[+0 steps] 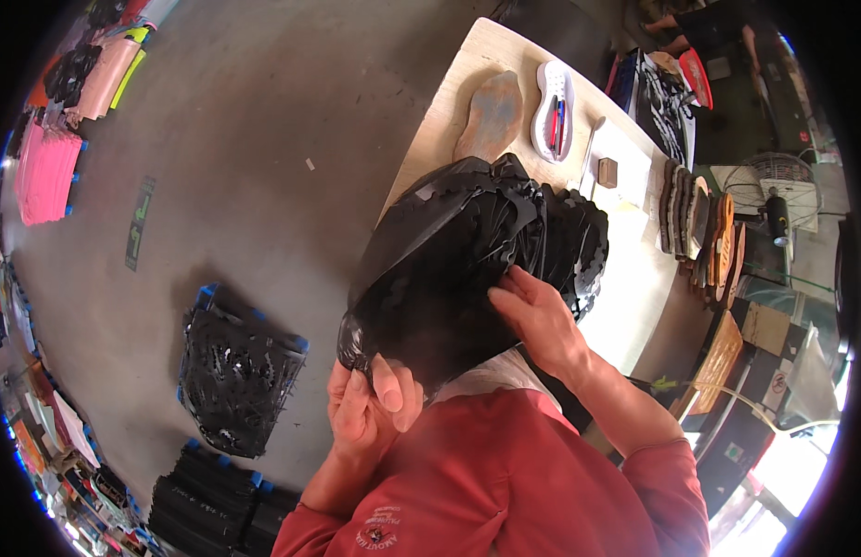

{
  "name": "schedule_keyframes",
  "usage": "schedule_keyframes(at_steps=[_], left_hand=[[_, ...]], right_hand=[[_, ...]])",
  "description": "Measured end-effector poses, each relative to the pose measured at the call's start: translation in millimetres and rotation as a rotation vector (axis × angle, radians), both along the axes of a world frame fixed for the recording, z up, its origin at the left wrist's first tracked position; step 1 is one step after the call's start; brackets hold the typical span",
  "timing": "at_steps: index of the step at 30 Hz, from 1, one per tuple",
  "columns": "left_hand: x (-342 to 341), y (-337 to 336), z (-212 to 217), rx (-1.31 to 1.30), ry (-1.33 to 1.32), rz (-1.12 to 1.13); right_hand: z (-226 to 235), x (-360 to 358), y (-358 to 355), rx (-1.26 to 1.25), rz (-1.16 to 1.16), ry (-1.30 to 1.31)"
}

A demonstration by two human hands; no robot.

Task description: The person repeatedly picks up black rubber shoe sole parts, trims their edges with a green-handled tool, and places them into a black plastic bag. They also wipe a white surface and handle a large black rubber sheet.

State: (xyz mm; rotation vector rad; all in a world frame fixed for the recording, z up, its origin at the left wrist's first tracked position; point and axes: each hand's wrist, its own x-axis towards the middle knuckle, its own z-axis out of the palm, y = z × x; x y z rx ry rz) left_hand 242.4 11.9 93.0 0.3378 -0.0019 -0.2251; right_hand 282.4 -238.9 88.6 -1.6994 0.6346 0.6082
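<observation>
A black plastic bag (430,278) full of black jagged-edged sole pieces (569,241) rests against the near edge of a pale wooden table (625,278). My left hand (370,399) grips the bag's lower corner, thumb up over the plastic. My right hand (537,316) lies flat on the bag's right side by the opening, fingers touching the black pieces that stick out. Red sleeves cover both my forearms.
On the table lie a brown sole shape (491,116), a white sole-shaped tray with pens (553,110) and stacked brown soles (704,232). Blue crates of black parts (235,371) stand on the concrete floor at left; pink sheets (45,172) lie further off. A fan (774,200) stands at right.
</observation>
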Motion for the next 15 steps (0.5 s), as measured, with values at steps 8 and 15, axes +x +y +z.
schedule_keyframes(at_steps=[8,15], left_hand=[[-2,8,2,0.113,0.103,-0.024],[-1,7,6,0.280,0.108,-0.075]], right_hand=[[-6,23,-34,-0.634,0.281,-0.305],[-18,20,-12,-0.341,0.283,-0.172]])
